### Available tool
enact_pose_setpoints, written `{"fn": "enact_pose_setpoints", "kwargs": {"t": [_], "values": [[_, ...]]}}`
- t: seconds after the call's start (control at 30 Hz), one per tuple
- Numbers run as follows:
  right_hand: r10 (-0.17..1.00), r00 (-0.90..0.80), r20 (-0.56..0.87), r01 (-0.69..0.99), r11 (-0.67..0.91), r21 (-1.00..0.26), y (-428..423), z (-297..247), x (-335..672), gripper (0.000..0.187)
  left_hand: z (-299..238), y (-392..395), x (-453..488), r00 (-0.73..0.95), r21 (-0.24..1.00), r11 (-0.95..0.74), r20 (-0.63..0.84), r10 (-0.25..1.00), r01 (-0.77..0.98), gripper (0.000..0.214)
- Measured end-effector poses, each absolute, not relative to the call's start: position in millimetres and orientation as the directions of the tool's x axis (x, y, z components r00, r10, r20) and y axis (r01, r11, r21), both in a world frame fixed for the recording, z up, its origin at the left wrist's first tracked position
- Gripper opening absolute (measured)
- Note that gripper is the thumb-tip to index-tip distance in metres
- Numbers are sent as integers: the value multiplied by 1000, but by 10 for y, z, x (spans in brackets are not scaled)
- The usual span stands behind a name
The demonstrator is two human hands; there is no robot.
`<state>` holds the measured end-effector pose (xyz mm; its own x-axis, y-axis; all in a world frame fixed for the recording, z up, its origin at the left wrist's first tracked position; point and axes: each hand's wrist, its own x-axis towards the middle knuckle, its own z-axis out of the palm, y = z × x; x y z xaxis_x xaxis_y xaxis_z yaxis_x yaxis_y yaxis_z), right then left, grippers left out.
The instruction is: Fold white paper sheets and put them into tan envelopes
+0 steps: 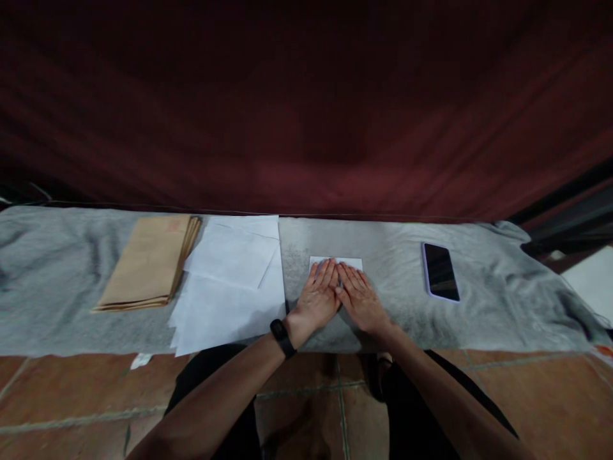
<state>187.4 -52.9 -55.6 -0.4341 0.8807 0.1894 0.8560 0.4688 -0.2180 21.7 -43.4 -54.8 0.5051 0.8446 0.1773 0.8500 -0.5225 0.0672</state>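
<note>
Pressing down side by side, the left grip (318,295) and the right grip (360,299) lie flat on a small folded white paper (352,262); both are bare hands, palms down, fingers stretched out and held close together, pinching nothing; their inner fingers meet along the middle; only the paper's far edge and its two far corners show beyond the fingertips, the rest being hidden under the palms; a black wristband (282,337) circles the left wrist; the paper sits about midway between the far and near edges of a surface covered by a grey cloth (502,294); the far edge meets a dark red curtain (306,96), the near edge ends above a tiled floor (71,396); a loose pile of white sheets (230,287) lies to the left, its right edge just beside the left grip but apart from it; a stack of brown envelopes (148,265) lies further left, meeting the sheets; bare cloth separates the right grip from a dark phone (440,271), well apart, with more bare cloth beyond it; a small white scrap (141,361) rests on the floor by the near edge
</note>
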Motion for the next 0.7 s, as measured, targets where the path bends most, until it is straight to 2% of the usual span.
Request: {"fn": "enact_pose_setpoints", "kwargs": {"t": [0.33, 0.7], "values": [[889, -407, 209, 882, 442, -160, -508, -627, 1974, 57, -495, -426, 115, 455, 126, -478, 178, 873, 869, 58], [912, -341, 230, 907, 383, -176, -448, -676, 2179, 63, -438, -403, 57, 437, 96, -454, 153, 886, 886, 63]]}}
